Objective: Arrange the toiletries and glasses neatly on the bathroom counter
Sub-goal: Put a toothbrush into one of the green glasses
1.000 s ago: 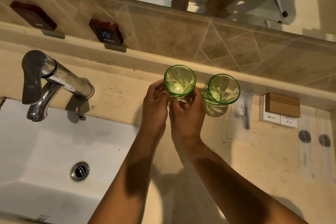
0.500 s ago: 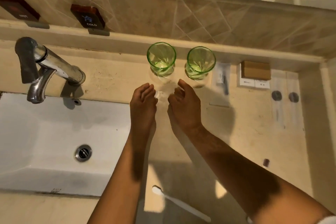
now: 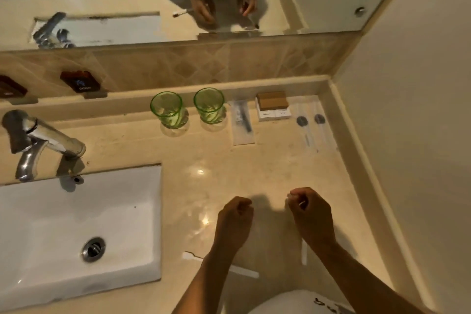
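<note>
Two green glasses stand upright side by side at the back of the counter. To their right lie a clear wrapped kit, a brown-and-white box and two clear sachets with dark round pieces. My left hand is a loose fist above the counter's front, holding nothing I can see. My right hand is curled too, and a small dark bit shows between its thumb and fingers. A white toothbrush lies partly under my left forearm. A white strip shows below my right wrist.
A white sink with a chrome tap fills the left side. A ledge with two dark hot and cold signs runs under the mirror. A wall closes the right end of the counter.
Both hands have left the glasses and pulled back to the counter's front, now curled. The glasses stand alone by the ledge. My view has lifted and widened.
</note>
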